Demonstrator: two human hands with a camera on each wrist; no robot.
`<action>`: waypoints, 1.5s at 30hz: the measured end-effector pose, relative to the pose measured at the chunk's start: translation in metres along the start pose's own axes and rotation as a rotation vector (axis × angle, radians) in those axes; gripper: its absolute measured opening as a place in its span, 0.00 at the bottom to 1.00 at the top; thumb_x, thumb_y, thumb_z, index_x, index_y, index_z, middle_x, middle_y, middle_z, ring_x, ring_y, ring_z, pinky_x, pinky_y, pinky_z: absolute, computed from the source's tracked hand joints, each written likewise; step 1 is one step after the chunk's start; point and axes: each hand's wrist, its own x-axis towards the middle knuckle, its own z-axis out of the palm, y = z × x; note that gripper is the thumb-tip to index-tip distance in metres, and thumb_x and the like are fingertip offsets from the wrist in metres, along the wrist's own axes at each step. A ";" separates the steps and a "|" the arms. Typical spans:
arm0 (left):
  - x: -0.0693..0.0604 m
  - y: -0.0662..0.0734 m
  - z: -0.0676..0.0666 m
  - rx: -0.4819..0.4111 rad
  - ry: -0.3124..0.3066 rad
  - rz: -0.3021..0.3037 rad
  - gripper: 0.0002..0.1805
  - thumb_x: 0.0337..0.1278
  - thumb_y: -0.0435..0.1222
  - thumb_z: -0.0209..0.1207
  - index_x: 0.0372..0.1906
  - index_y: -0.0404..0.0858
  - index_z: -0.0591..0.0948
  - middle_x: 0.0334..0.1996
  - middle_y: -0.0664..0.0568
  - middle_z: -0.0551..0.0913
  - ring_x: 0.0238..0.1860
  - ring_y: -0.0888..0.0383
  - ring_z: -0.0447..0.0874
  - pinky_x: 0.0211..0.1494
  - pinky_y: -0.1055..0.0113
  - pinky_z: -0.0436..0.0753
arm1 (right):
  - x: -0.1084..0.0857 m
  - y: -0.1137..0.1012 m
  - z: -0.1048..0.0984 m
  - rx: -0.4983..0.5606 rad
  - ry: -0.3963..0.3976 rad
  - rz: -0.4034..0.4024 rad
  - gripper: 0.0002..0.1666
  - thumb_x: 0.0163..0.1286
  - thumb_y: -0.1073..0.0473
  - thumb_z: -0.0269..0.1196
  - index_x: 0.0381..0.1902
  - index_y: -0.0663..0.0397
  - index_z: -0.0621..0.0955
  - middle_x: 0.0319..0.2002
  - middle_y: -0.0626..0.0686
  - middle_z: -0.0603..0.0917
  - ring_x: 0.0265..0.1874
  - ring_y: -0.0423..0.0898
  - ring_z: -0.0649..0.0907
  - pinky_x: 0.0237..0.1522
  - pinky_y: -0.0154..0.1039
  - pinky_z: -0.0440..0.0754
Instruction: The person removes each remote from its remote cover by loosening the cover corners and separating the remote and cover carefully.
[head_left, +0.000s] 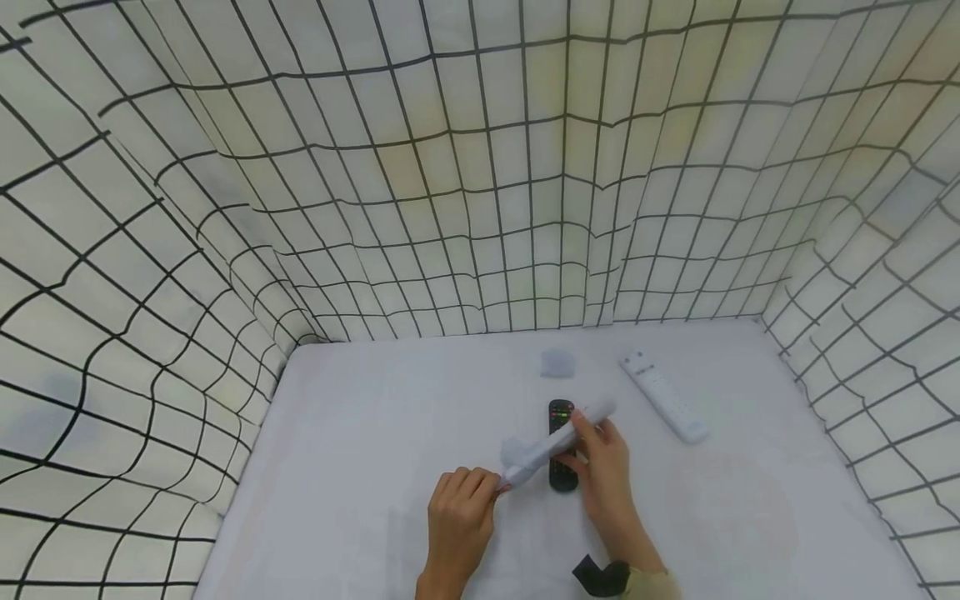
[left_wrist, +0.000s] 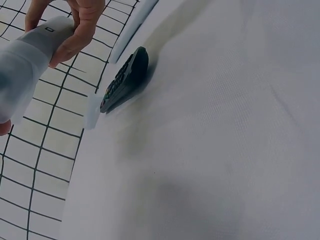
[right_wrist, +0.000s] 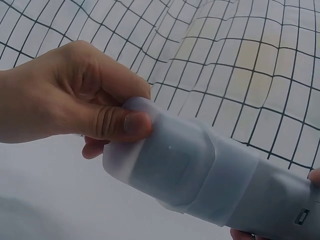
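A white remote control (head_left: 551,446) sits partly inside a translucent, soft sleeve (right_wrist: 175,155), held slanting above the table. My left hand (head_left: 461,521) pinches the sleeve's loose end between thumb and fingers, seen closely in the right wrist view. At the other end my right hand (head_left: 607,475) grips the remote's body; its fingers (left_wrist: 75,35) show at the top of the left wrist view. Below the held remote, a black remote control (head_left: 562,479) lies on the table, partly covered by it in the head view.
Right of my hands, a second white remote (head_left: 663,396) lies diagonally on the white table (head_left: 360,417). A small translucent piece (head_left: 557,362) rests beyond the black remote. White walls with a black grid (head_left: 480,167) stand along the table's back and sides.
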 end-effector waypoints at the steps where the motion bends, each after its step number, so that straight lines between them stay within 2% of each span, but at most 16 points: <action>1: 0.000 0.000 0.000 0.004 0.001 0.001 0.21 0.77 0.49 0.52 0.29 0.44 0.85 0.28 0.58 0.87 0.27 0.60 0.79 0.35 0.69 0.76 | 0.000 0.000 0.000 0.003 -0.001 -0.002 0.40 0.78 0.47 0.63 0.77 0.62 0.64 0.73 0.65 0.71 0.70 0.62 0.76 0.56 0.48 0.88; 9: -0.003 0.002 -0.005 0.032 0.052 0.033 0.21 0.78 0.47 0.53 0.27 0.43 0.84 0.25 0.58 0.85 0.24 0.60 0.76 0.33 0.68 0.76 | -0.001 -0.001 0.000 -0.005 0.002 0.000 0.39 0.78 0.47 0.63 0.76 0.61 0.66 0.73 0.64 0.71 0.70 0.63 0.76 0.56 0.48 0.88; 15: -0.001 0.003 -0.008 0.028 0.042 0.035 0.21 0.78 0.47 0.53 0.28 0.43 0.84 0.25 0.58 0.85 0.24 0.60 0.77 0.33 0.68 0.75 | 0.000 -0.002 -0.002 -0.022 0.008 -0.008 0.42 0.75 0.41 0.66 0.77 0.56 0.67 0.73 0.61 0.72 0.70 0.60 0.77 0.58 0.48 0.87; 19: -0.001 0.004 -0.009 0.025 0.039 0.038 0.21 0.78 0.47 0.54 0.27 0.43 0.84 0.25 0.58 0.85 0.24 0.60 0.77 0.33 0.69 0.76 | 0.002 -0.002 -0.004 -0.012 0.007 -0.004 0.44 0.74 0.41 0.66 0.78 0.56 0.66 0.74 0.60 0.71 0.70 0.60 0.77 0.59 0.47 0.87; 28: -0.001 0.004 -0.010 0.021 0.057 0.061 0.12 0.67 0.42 0.63 0.27 0.42 0.84 0.25 0.57 0.86 0.23 0.60 0.77 0.32 0.68 0.75 | 0.005 -0.006 -0.008 -0.006 0.013 0.002 0.43 0.75 0.43 0.66 0.78 0.56 0.66 0.73 0.60 0.73 0.70 0.61 0.77 0.56 0.45 0.88; 37: -0.004 0.005 -0.009 0.021 0.066 0.066 0.17 0.74 0.44 0.59 0.26 0.43 0.84 0.24 0.58 0.85 0.23 0.60 0.77 0.31 0.68 0.76 | 0.007 -0.008 -0.013 0.017 0.010 0.022 0.42 0.75 0.45 0.66 0.78 0.56 0.66 0.74 0.61 0.71 0.69 0.59 0.78 0.56 0.44 0.88; 41: -0.006 0.005 -0.008 0.013 0.068 0.067 0.17 0.75 0.44 0.59 0.27 0.43 0.84 0.24 0.58 0.85 0.23 0.60 0.77 0.31 0.68 0.76 | 0.009 -0.008 -0.015 0.021 0.018 0.016 0.43 0.74 0.44 0.67 0.78 0.57 0.66 0.74 0.62 0.71 0.67 0.57 0.79 0.55 0.44 0.88; 45: -0.008 0.004 -0.007 -0.013 0.052 0.046 0.10 0.67 0.41 0.65 0.29 0.43 0.85 0.26 0.58 0.86 0.24 0.60 0.78 0.32 0.68 0.76 | 0.011 -0.006 -0.018 0.041 0.001 -0.016 0.42 0.75 0.46 0.66 0.79 0.54 0.65 0.73 0.61 0.72 0.65 0.55 0.81 0.56 0.43 0.88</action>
